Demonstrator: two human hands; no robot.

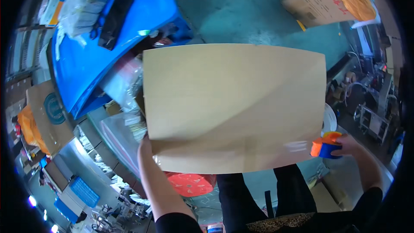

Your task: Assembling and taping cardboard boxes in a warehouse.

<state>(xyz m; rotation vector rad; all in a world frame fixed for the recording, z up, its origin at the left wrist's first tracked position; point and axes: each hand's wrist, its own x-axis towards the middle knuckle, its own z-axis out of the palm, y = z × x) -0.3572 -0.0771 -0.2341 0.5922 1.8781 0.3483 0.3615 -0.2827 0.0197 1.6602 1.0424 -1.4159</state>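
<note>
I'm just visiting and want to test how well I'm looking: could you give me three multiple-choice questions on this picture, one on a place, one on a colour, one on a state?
1. Where is the tape dispenser?
A. at the box's right edge
B. on the blue bin
C. on the floor

2. What colours is the dispenser?
A. green and white
B. orange and blue
C. all black

3. How does the left hand stand to the box?
A. far from it
B. flat on its top middle
C. gripping its lower left corner

Answers:
1 A, the right hand holds it beside that edge.
2 B, orange body, blue part.
3 C, the hand meets that corner.
</note>
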